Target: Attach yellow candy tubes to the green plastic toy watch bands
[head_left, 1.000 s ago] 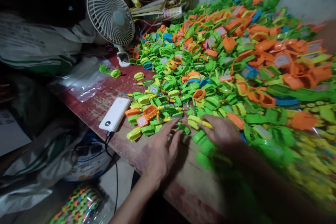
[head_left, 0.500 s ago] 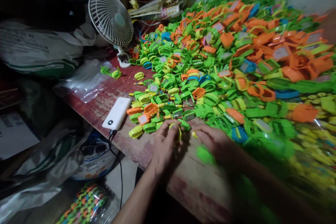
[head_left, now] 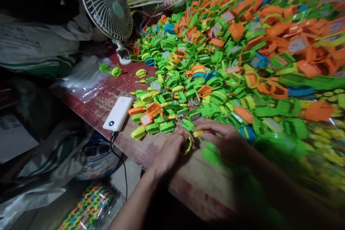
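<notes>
Low over the front of the table, my left hand (head_left: 172, 148) is closed around a yellow-green plastic toy watch (head_left: 189, 146), whose curved band shows beyond the fingers. My right hand (head_left: 225, 136) pinches a small yellow tube-like piece (head_left: 198, 134) just to the right of it. The two held things are close, with a slight gap between them. Beneath my right hand lies a blurred bright green piece (head_left: 211, 154). A green toy watch (head_left: 188, 125) rests on the table just beyond my fingertips.
A big heap of green, orange, yellow and blue toy watches (head_left: 215, 57) covers the table's far and right side. Yellow pieces (head_left: 326, 147) lie at the right. A white power bank (head_left: 118, 114) with a black cable, a fan (head_left: 107, 9) and clear bags (head_left: 83, 79) are on the left.
My right hand has moved left with the yellow piece, closer to the watch in my left hand. My left hand has shifted slightly right and turned. The camera view has tilted a little.
</notes>
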Motion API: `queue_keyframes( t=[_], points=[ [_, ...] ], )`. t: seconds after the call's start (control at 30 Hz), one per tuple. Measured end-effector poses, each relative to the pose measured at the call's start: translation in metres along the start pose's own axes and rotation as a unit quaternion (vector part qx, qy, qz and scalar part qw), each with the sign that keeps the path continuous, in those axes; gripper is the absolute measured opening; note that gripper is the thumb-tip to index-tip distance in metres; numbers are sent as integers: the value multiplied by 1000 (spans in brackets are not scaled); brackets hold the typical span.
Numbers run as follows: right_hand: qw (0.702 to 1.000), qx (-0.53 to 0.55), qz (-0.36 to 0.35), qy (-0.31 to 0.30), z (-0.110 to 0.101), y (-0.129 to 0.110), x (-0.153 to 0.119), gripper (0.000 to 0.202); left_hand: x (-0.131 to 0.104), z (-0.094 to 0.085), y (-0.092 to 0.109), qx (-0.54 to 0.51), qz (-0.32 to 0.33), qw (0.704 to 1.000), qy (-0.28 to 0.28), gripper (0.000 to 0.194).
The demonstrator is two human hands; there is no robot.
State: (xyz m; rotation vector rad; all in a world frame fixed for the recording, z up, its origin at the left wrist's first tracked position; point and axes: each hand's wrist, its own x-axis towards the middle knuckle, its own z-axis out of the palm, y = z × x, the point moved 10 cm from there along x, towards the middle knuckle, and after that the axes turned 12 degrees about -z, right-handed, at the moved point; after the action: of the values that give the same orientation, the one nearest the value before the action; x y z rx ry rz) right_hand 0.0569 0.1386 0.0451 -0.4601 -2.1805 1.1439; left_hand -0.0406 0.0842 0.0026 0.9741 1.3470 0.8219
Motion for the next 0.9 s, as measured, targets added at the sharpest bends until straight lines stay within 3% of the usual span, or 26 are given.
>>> queue_keyframes(
  t=[0.13,0.3,0.5,0.7,0.9],
  points=[
    [998,-19,-59,1,2,-7,3,15,2,2,-4,11,-28,1000,4,22],
    [998,-25,-54,-2,3,-8,-1,13,0,5,0,27,-26,999,2,19],
    [994,-51,-89,-43,5,-20,-6,17,-5,11,-12,-4,-57,998,-13,20],
    [993,-61,-45,-86,9,-19,-23,25,-7,30,-20,-25,-55,997,-49,37],
    [985,-131,-45,-104,21,-14,-43,30,-9,42,-33,-39,-44,997,-45,36]
  ],
)
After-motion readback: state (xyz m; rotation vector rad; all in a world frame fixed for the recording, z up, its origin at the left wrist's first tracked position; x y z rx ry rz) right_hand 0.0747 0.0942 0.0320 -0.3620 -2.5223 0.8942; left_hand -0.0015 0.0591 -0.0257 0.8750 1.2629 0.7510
